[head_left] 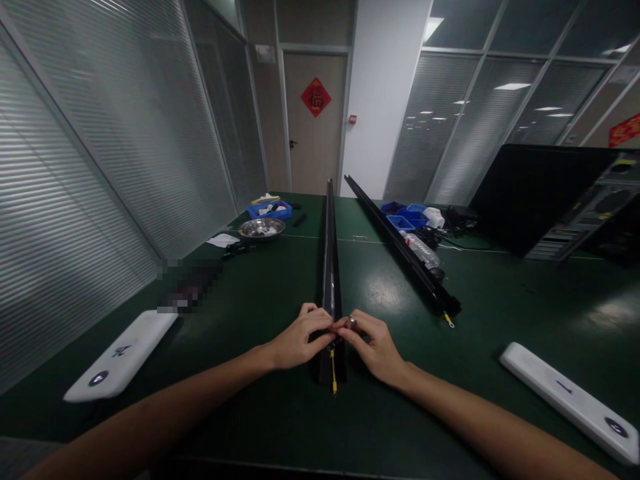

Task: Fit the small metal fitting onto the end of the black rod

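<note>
A long black rail with an open channel runs away from me along the table. Over its near end my left hand and my right hand meet, fingertips pinched together. Whatever lies between the fingertips is too small and covered to make out. Something small and shiny shows at my right fingers; whether it is a ring or a part I cannot tell. Below the hands, a yellow-sleeved wire lead hangs out over the rail's near end. A second black rail lies slantwise to the right, with its own yellow ring-terminal lead.
White oblong cases lie left and right on the green table. Farther back are a metal bowl, a blue tray, blue bins, a plastic bottle and a black computer case.
</note>
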### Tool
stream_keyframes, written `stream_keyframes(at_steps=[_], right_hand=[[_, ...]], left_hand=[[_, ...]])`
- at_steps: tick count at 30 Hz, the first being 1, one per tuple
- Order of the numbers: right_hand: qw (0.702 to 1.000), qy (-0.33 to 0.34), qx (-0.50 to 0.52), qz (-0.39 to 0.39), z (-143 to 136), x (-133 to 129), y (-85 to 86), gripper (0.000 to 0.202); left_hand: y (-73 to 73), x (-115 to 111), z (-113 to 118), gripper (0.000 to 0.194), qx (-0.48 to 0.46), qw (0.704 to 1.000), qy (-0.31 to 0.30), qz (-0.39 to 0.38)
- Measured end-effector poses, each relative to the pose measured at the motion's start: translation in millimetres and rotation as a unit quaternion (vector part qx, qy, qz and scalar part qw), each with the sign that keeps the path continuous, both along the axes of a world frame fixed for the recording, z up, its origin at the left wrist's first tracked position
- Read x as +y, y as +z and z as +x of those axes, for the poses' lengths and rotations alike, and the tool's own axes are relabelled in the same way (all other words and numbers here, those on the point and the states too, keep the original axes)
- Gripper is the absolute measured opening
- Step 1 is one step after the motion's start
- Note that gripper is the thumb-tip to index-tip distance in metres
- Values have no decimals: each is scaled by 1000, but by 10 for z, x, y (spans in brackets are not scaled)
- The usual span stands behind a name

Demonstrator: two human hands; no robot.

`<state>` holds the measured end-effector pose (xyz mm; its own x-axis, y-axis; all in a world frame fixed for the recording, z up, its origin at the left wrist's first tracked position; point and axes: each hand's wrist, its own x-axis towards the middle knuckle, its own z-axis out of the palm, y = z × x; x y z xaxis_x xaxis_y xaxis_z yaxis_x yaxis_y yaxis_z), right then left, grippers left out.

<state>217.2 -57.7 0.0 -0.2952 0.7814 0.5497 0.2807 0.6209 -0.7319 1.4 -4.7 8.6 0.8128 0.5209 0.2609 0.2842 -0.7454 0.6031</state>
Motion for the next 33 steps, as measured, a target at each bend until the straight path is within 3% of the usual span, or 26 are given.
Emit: stream_keyframes(at_steps=[33], right_hand=[[1000,4,4,-4,-1,16,-21,21]], left_hand=[[24,-24,-4,16,-16,1000,2,16]])
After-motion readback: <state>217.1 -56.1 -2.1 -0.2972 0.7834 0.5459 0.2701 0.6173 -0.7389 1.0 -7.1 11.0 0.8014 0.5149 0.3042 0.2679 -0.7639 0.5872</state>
